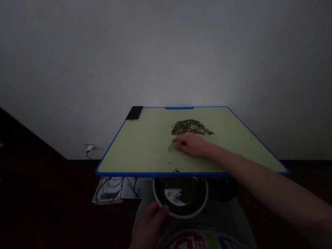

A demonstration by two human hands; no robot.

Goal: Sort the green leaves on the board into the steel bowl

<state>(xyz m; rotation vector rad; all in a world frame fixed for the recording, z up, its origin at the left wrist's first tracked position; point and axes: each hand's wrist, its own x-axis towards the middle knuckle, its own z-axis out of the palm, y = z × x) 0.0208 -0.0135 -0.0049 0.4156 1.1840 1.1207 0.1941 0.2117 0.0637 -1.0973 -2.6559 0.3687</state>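
The right hand [191, 145] rests on the pale green, blue-edged worktop [132, 148], its fingers curled over a clear curved piece of plastic, apparently a scraper [173, 148], though the dim light blurs its outline. The scraper lies just below a loose heap of small dark green beans [189, 127], and a few stray beans [175, 170] sit near the worktop's front edge. The left hand [147, 230] is closed on the rim of a white-rimmed dark bowl [181, 197], which sits over the person's lap, partly under that edge, with more beans [186, 192] inside.

The beans look hard, light and rounded — likely to roll and scatter at a touch, so they seem better swept as a mass than picked singly. The scraper looks thin and light, best held by its curved back; the bowl looks stiff, and its rim offers the surest hold.
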